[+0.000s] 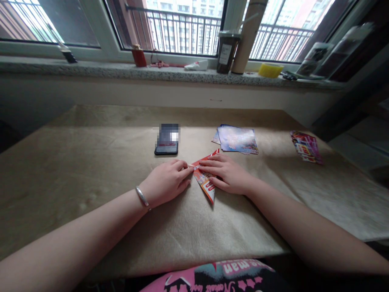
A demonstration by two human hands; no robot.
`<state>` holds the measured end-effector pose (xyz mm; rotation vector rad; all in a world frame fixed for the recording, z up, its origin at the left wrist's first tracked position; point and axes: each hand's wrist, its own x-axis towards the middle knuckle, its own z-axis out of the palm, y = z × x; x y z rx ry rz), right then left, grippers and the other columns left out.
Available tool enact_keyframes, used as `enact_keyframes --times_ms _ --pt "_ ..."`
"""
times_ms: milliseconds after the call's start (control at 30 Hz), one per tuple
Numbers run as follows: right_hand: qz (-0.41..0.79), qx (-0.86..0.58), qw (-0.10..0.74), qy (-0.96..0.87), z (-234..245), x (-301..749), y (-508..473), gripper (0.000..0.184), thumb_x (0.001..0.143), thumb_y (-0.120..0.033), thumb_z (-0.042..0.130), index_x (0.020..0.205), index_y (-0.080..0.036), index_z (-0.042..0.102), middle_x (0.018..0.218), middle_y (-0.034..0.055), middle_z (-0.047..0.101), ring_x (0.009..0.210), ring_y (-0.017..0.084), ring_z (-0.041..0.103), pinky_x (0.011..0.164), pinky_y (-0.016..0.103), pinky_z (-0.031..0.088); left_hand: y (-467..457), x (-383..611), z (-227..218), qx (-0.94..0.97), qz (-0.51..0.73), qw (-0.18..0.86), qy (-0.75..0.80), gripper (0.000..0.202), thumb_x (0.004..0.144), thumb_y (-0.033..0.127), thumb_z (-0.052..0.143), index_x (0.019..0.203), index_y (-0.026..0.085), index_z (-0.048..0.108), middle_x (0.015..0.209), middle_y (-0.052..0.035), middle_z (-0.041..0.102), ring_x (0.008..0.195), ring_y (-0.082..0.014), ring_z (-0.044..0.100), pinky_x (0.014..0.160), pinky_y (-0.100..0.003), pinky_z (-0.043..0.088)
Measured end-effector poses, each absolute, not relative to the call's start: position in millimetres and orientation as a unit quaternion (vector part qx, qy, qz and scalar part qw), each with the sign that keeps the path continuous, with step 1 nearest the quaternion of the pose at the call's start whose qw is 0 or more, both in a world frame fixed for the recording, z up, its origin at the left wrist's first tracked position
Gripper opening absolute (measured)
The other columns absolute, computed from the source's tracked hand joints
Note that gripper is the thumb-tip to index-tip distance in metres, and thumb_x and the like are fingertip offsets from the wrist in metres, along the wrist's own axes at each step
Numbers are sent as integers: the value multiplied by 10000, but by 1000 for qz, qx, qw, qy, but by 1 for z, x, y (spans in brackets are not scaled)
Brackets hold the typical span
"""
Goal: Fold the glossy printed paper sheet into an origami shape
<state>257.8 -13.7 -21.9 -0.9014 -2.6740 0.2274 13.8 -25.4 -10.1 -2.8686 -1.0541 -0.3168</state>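
A folded piece of glossy printed paper (208, 187), red, orange and white with pointed corners, lies on the table in front of me. My right hand (229, 173) rests over its right side, fingers stretched out flat and slightly spread across it. From the other side, my left hand (168, 180) meets the paper's left corner. Its fingers are bent and close together, with the fingertips at that corner; a silver bracelet circles the wrist. Part of the paper is hidden under my right fingers.
A dark phone (166, 140) lies beyond my left hand. Several bluish printed sheets (238, 138) are stacked behind my right hand. Colourful printed cards (306, 147) lie far right. The stone windowsill (170, 74) carries a dark cup (226, 52), a cardboard tube (247, 40) and yellow tape (270, 70).
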Motion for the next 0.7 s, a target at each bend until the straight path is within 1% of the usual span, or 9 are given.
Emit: enact_keyframes --times_ms 267,333,467,567,700 --pt "70 -314 149 -935 -24 258 -13 415 898 -293 473 1294 -209 562 1358 40 544 1223 234 445 1067 449 331 -24 16 -12 -931 -98 30 -349 291 911 267 476 1158 178 602 1014 -87 609 915 -216 576 801 -363 518" --pt "69 -314 149 -935 -25 259 -13 417 899 -298 472 1298 -215 558 1361 36 542 1225 235 444 1069 453 331 -23 16 -13 -932 -104 34 -346 291 902 262 493 1156 172 604 1048 -94 611 930 -223 575 816 -375 519" --pt "68 -315 151 -934 -26 259 -13 420 902 -313 466 1302 -216 554 1359 33 544 1226 235 445 1067 454 335 -22 18 -14 -939 -121 31 -321 300 903 236 496 1168 138 598 1152 -104 621 1021 -236 564 896 -394 504" --pt "71 -315 153 -934 -26 259 -13 417 900 -316 469 1299 -227 556 1352 36 549 1228 234 448 1065 456 339 -22 19 -14 -938 -124 14 -323 290 910 225 478 1156 131 599 1120 -98 646 1030 -233 571 902 -397 505" --pt "82 -314 164 -932 -25 259 -13 404 883 -295 497 1274 -220 572 1333 47 565 1228 228 458 1066 451 344 -23 19 -14 -935 -117 4 -335 293 908 234 479 1157 130 592 1088 -105 644 1020 -234 576 896 -401 503"
